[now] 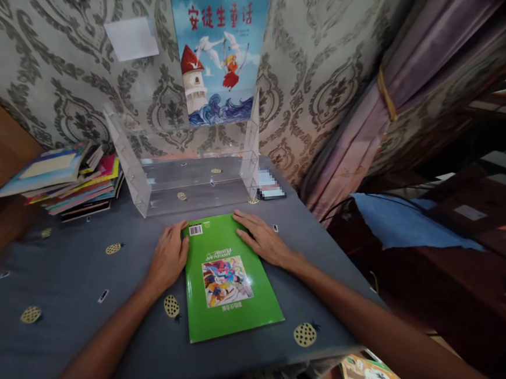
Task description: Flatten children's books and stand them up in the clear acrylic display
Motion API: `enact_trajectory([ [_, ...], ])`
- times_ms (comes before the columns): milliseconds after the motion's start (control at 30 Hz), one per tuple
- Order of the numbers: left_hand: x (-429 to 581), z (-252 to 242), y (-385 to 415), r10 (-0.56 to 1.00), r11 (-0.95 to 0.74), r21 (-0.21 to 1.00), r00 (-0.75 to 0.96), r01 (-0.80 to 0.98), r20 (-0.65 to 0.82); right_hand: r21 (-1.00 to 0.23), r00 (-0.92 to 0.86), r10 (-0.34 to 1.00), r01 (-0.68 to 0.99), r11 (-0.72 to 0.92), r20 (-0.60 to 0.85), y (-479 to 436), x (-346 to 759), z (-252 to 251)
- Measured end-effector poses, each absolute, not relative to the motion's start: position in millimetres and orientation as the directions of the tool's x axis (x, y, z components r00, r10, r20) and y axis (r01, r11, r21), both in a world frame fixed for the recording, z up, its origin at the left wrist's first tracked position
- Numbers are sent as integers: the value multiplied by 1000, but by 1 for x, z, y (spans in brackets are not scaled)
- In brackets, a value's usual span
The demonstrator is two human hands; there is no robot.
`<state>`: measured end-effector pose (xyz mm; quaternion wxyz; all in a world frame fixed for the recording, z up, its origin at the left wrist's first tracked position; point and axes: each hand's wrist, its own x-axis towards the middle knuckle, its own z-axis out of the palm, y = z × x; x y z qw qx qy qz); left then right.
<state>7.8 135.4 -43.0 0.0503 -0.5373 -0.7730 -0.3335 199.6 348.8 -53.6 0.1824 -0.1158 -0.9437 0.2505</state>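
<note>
A green book (229,238) lies back cover up on the cloth-covered table, its printing upside down from where I look. The cover shows a barcode near the far left corner and a colourful picture in the middle. My left hand (167,256) is closed at the book's far left edge, the thumb along that edge. At the far right corner my right hand (263,241) holds the other side, with thumb and fingertips touching the cover and edge. Whether any fingertips reach under the book is hidden. Just beyond it stands a clear acrylic rack (132,164) with stepped tiers.
A blue storybook (218,34) stands upright behind the rack against the patterned wall. Stacked books (77,177) sit at the left. A phone-like object (271,185), blurred out, is right of the rack. A tied curtain (362,128) hangs right. Another book (368,373) shows below the table edge (319,356).
</note>
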Motion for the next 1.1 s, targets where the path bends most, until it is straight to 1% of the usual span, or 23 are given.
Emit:
enact_trajectory([
  [133,0,-43,135,800,168,501,-414,849,434,-537,-901,314,113,836,298,350,199,-56],
  [267,-6,-43,136,801,155,493,-401,856,445,-560,-890,311,79,825,332,351,200,-58],
  [467,-12,-47,135,825,78,411,-291,908,485,-581,-868,337,70,811,365,350,201,-57],
  [600,-12,-46,136,831,78,340,-249,937,496,-596,-859,359,80,799,366,349,201,-55],
  [733,-12,-42,136,858,97,275,-220,957,464,-600,-854,356,66,797,378,349,202,-53],
  [867,-13,-38,136,887,103,238,-197,966,417,-601,-857,356,69,796,373,349,203,-52],
  [1100,-15,-31,138,922,55,221,-135,974,363,-608,-859,361,75,791,364,349,203,-52],
])
